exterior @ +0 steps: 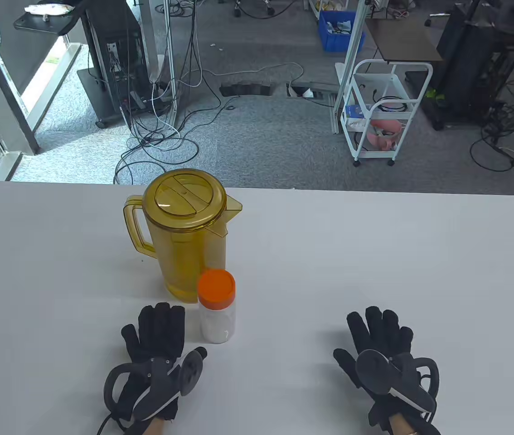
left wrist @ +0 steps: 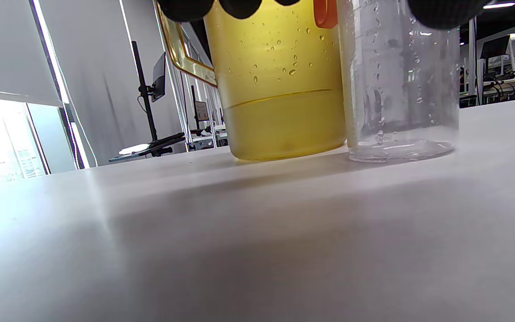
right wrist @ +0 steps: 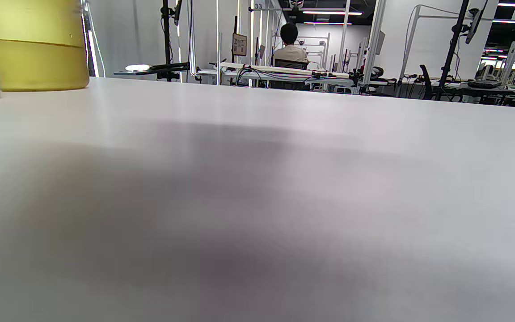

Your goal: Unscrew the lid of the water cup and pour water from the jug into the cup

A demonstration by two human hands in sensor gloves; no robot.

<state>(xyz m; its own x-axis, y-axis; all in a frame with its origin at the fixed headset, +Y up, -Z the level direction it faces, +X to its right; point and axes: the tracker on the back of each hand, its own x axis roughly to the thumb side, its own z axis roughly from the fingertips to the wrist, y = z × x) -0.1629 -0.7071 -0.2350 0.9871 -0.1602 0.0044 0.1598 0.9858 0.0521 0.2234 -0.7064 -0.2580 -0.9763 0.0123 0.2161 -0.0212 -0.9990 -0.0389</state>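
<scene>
An amber see-through jug (exterior: pixel 186 235) with a closed lid and a handle on its left stands left of the table's middle; water fills its lowest part (left wrist: pixel 284 129). Just in front of it is a clear cup (exterior: pixel 217 317) capped by an orange screw lid (exterior: pixel 216 286). My left hand (exterior: pixel 159 335) lies flat on the table, fingers straight, right beside the cup's left side without gripping it. Far to the right, my right hand (exterior: pixel 381 337) rests flat and holds nothing. In the left wrist view the jug and the cup (left wrist: pixel 400 89) fill the top; my fingertips (left wrist: pixel 186 9) hang above.
The white table (exterior: pixel 375 253) spreads wide to the right of the jug and between my hands. Its far edge runs behind the jug. Beyond it lie a carpeted floor with cables, a white cart (exterior: pixel 381 113) and a blue crate (exterior: pixel 338 29).
</scene>
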